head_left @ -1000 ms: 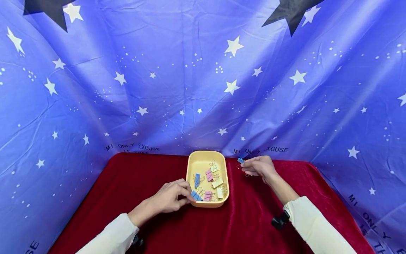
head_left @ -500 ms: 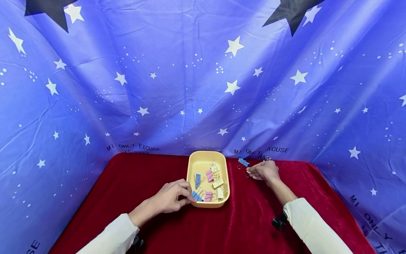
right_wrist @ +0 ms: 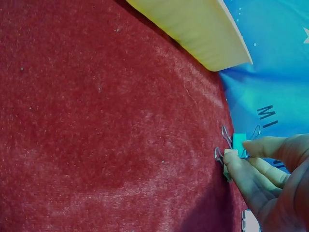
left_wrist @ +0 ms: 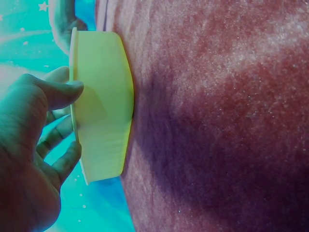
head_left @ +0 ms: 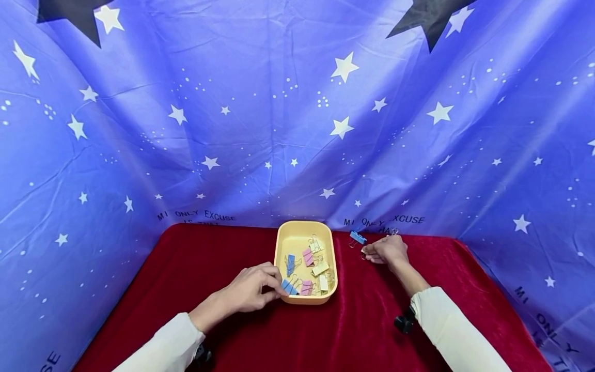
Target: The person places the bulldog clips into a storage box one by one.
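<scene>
My left hand (head_left: 254, 287) pinches the near left rim of a yellow plastic tub (head_left: 277, 243), thumb outside the wall in the left wrist view. Several blue, pink and pale yellow binder clips lie in the tub, among them a blue clip (head_left: 291, 264). Right of the tub, my right hand (head_left: 388, 250) pinches a cream binder clip (right_wrist: 227, 170) on the cloth, mostly hidden by the fingers. Just behind it, a blue binder clip (head_left: 357, 237) stands close to the fingertips, its wire handles spread.
Another pale clip (head_left: 394, 232) shows partly behind my right hand. Red velvet cloth (head_left: 362, 330) covers the table. A blue star-printed curtain (head_left: 260, 129) rises along its back and sides.
My right hand has let go of the blue clip, leaving it on the cloth. It has shifted slightly right and nearer, onto the cream clip. My left hand has stayed at the tub's rim.
</scene>
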